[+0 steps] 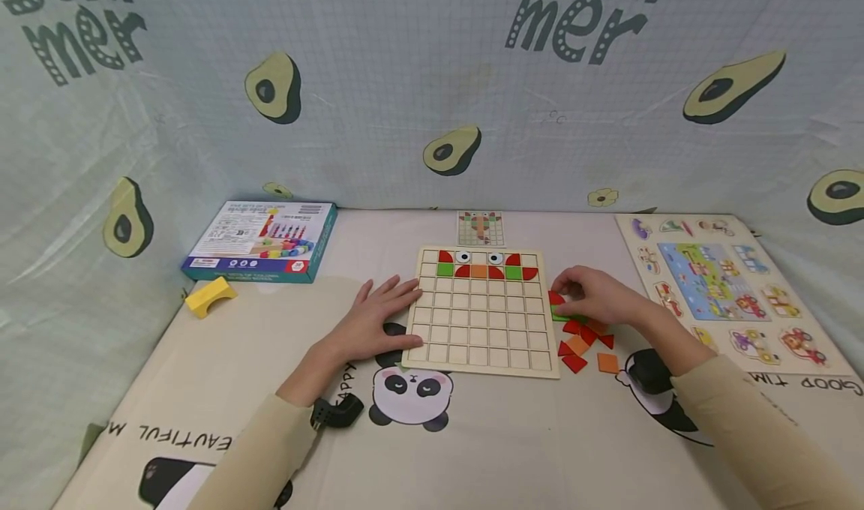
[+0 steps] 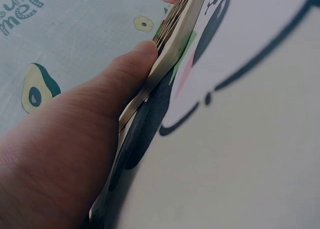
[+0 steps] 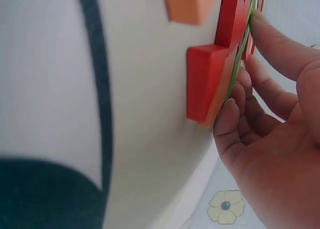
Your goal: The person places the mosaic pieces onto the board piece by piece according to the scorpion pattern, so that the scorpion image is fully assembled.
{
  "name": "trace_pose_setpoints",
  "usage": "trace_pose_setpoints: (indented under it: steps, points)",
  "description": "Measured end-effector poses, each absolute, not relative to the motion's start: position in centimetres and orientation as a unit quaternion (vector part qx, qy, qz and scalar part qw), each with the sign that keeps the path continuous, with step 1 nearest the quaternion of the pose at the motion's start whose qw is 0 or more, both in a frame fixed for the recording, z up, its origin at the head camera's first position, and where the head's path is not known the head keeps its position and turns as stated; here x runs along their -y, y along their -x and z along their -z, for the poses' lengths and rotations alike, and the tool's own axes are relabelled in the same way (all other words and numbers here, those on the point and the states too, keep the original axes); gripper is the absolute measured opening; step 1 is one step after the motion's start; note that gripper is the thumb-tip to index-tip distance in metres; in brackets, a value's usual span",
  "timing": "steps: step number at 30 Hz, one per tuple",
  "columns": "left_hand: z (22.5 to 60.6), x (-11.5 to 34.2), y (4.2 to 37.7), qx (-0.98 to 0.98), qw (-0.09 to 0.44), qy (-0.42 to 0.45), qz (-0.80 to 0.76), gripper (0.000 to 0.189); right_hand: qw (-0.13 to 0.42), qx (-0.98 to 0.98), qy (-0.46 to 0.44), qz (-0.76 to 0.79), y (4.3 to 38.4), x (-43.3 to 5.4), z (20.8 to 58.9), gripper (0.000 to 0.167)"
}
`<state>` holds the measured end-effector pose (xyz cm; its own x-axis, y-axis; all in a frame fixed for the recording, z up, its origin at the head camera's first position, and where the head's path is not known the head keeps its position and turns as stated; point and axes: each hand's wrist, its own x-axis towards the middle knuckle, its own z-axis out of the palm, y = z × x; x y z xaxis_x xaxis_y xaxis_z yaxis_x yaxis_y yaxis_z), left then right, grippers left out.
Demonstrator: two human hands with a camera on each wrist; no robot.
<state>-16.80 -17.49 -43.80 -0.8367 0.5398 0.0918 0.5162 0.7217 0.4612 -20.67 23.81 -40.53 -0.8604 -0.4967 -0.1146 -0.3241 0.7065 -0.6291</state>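
A wooden grid board [image 1: 482,330] lies in the middle of the table, its upper rows filled with red, green and orange pieces and two eye pieces [image 1: 496,258]. My left hand [image 1: 378,322] rests at its left edge, fingers spread, thumb [image 2: 132,64] against the side of the frame. On the right, my right hand [image 1: 597,296] bends its fingers down over the loose pieces. Its thumb [image 3: 275,41] touches a green piece [image 3: 241,54], beside a red piece [image 1: 556,298]. I cannot tell whether the fingers pinch a piece.
Red and orange pieces [image 1: 575,345] lie loose right of the board. Behind it stands a small pattern card [image 1: 481,229]. A picture puzzle board [image 1: 715,277] lies at the right, a boxed set [image 1: 259,240] at the back left, and a yellow arch block [image 1: 211,296] before the box.
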Motion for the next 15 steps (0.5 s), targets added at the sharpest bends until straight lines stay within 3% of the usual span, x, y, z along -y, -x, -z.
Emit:
trace_pose_setpoints:
  steps: [15]
  points:
    - [43.96, 17.55, 16.79, -0.927, 0.022, -0.286, -0.243, 0.085, 0.129, -0.908, 0.224, 0.331, 20.45, -24.21, 40.45, 0.013]
